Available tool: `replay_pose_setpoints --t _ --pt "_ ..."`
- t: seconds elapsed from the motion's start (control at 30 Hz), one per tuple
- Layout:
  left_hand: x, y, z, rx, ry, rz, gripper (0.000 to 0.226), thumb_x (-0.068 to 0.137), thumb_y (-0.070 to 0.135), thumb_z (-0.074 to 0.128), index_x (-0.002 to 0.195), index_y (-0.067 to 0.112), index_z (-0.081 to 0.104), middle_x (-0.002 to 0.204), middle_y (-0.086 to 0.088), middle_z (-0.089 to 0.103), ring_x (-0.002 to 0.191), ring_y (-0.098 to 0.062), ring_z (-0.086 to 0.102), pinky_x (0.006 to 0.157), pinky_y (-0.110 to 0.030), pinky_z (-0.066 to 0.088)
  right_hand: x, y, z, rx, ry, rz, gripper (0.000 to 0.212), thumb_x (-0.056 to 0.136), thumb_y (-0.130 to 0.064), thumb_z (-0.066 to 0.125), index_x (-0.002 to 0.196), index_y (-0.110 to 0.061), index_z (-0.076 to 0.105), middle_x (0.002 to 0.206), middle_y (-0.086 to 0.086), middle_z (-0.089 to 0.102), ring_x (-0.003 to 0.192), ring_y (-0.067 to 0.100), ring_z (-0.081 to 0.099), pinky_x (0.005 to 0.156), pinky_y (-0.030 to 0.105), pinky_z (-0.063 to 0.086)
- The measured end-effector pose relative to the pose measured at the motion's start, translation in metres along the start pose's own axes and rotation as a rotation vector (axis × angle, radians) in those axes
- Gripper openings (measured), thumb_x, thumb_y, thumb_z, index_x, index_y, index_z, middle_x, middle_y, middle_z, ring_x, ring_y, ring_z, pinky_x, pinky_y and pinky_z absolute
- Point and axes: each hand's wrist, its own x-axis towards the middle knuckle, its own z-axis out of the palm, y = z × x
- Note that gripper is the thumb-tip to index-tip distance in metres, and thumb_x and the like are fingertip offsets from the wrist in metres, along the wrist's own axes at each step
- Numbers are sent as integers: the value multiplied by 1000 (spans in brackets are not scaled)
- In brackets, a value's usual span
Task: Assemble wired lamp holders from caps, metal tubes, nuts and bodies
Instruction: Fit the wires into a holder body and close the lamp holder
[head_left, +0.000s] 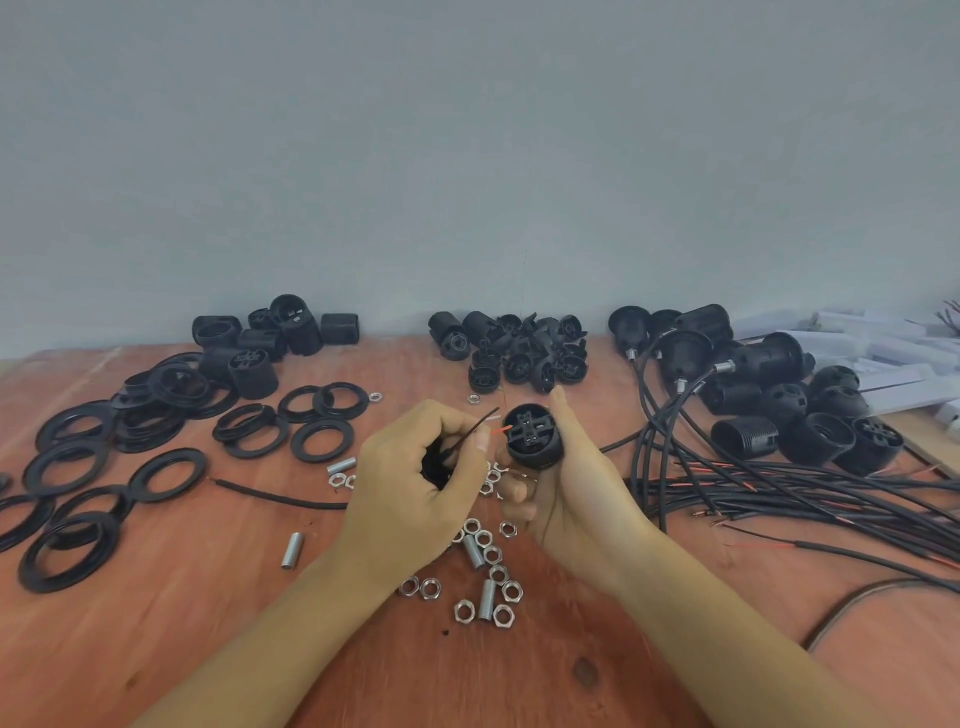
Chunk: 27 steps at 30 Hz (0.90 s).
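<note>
My right hand (566, 483) grips a black lamp holder body (532, 437), its open end with the inner contacts facing me. My left hand (415, 483) curls round a black cap (434, 467), mostly hidden in the palm, and pinches thin wire ends, one black (478, 423) and one red (500, 431), whose tips reach the body's rim. The black cable (280, 500) trails left across the table. Loose silver nuts (462, 610) and short threaded metal tubes (487, 598) lie under and in front of both hands.
Black rings (166, 475) and threaded bodies (254, 371) spread over the left of the wooden table (208, 623). A pile of caps (524, 353) lies at the back centre. Assembled wired holders (753, 364) and a cable bundle (779, 493) fill the right. White boxes (893, 348) stand far right.
</note>
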Motion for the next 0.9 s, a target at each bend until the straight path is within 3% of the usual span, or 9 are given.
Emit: replay_pose_setpoints --t 0.2,0.37,0.5,0.73,0.9 --pt "-1 0 0 10 -2 -1 17 91 25 58 79 15 62 59 4 53 54 -13 49 52 -17 38 0 1 2 -137 28 -65 67 97 -59 41 118 1 60 90 13 55 47 14 48 45 25 36" --pt "-1 0 -1 11 3 -10 15 91 24 58 80 16 63 59 5 53 54 -12 49 53 -14 36 -1 0 4 -198 61 -96 59 98 -58 41 108 -5 62 83 10 58 47 14 48 48 27 38" --pt "-1 0 0 3 -1 -6 14 91 24 58 80 17 63 60 5 53 55 -12 49 54 -13 37 -1 2 3 -225 80 -113 61 97 -59 41 115 -5 62 88 11 57 47 13 49 47 27 39" --pt "0 0 -1 14 -5 -6 16 91 25 58 79 16 63 61 10 52 55 -10 49 55 -11 35 0 4 2 -252 68 -153 60 96 -60 40 110 -6 62 69 0 57 45 10 45 50 28 37" --pt "1 1 -2 27 -23 2 15 90 24 57 79 16 63 62 8 54 56 -10 49 55 -11 36 -2 4 1 -360 70 -256 57 90 -64 44 100 -9 61 66 2 56 46 13 46 42 25 36"
